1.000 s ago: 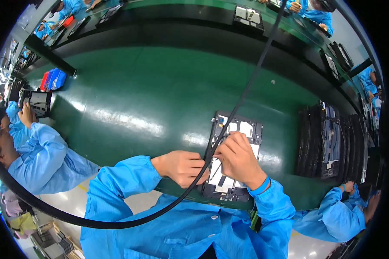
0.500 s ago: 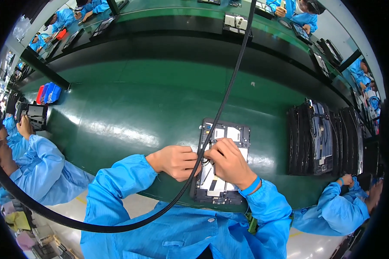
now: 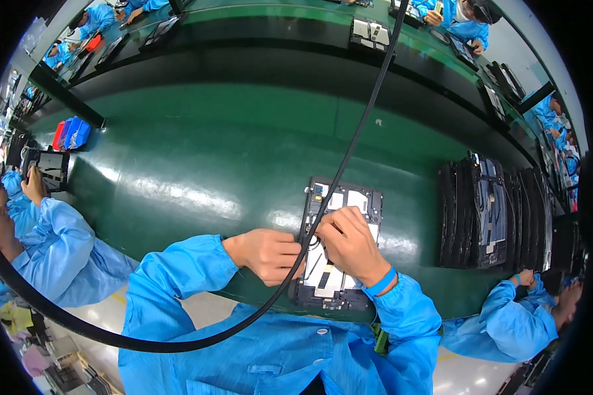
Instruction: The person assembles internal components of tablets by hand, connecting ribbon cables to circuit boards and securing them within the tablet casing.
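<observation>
An opened tablet-like device (image 3: 323,293) lies on the green bench in front of me, its inside up, with pale battery panels and a dark frame. At its left edge is my left hand (image 3: 269,255), fingers curled and pinched together; the tips are partly behind a thick black cable. My right hand (image 3: 352,245), with a blue band at the wrist, rests over the device's middle, thumb and fingers closed near its left side. A thin dark wire (image 3: 313,242) loops between the two sets of fingertips. What either pinch holds is too small or hidden to tell.
The thick black cable (image 3: 359,135) crosses the view in front of my hands. A row of upright dark devices (image 3: 491,217) stands on the bench at right. Blue and red bins (image 3: 77,133) are at far left. Co-workers in blue sit on both sides and across the bench.
My left hand has dipped slightly, while my right hand has shifted a little to the right over the device. Both keep their fingers closed. The view has moved slightly.
</observation>
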Demonstrator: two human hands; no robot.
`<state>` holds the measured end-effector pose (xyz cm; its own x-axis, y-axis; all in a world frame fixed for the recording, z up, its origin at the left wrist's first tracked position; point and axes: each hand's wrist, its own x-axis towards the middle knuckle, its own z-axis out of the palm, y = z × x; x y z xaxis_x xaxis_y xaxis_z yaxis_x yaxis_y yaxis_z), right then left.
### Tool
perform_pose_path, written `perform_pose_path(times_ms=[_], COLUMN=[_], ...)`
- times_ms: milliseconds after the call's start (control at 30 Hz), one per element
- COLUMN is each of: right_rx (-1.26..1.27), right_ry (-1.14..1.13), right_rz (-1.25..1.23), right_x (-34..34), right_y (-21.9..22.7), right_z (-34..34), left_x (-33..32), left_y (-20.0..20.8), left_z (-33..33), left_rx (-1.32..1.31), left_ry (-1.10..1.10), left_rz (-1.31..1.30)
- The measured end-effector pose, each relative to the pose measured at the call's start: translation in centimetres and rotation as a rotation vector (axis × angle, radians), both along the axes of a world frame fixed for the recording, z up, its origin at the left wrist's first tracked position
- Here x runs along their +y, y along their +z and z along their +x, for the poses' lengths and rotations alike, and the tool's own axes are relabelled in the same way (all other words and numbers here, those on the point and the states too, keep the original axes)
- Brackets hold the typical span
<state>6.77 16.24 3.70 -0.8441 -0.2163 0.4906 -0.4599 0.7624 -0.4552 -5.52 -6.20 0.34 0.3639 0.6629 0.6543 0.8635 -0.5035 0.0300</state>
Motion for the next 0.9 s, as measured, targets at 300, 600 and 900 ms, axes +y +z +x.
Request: perform_pose_path(times_ms=[300,600,900], right_rx=[0.015,0.012,0.018], right_ry=[-0.009,-0.015,-0.009], right_rz=[-0.007,-0.014,-0.016], right_x=[0.0,-0.2,0.0], right_y=[-0.1,0.0,0.0], right_z=[0.0,0.0,-0.2], left_x=[-0.1,1.2,0.5], left_y=[0.0,0.0,0.3], left_z=[0.3,-0.1,-0.9], left_rx=[-0.004,-0.058,0.01], left_ry=[-0.027,-0.004,0.135], left_rz=[0.014,0.063,-0.017])
